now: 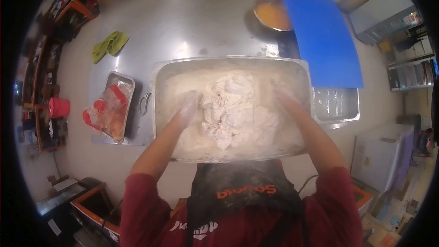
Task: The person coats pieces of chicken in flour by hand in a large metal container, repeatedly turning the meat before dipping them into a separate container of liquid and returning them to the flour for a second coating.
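Observation:
A large metal tray in front of me holds pale flour and a heap of flour-coated pieces that look like chicken. My left hand, dusted white, is at the heap's left side, fingers stretched out and partly sunk in the flour. On the opposite side my right hand faces inward, whitened too, its fingers extended and low in the flour. Neither hand shows anything in its grasp. Haze or flour dust blurs the fingertips.
On the steel table are a green cloth, scissors and a small tray with a red-marked plastic bag. A bowl of orange liquid, a blue board and another metal tray stand right.

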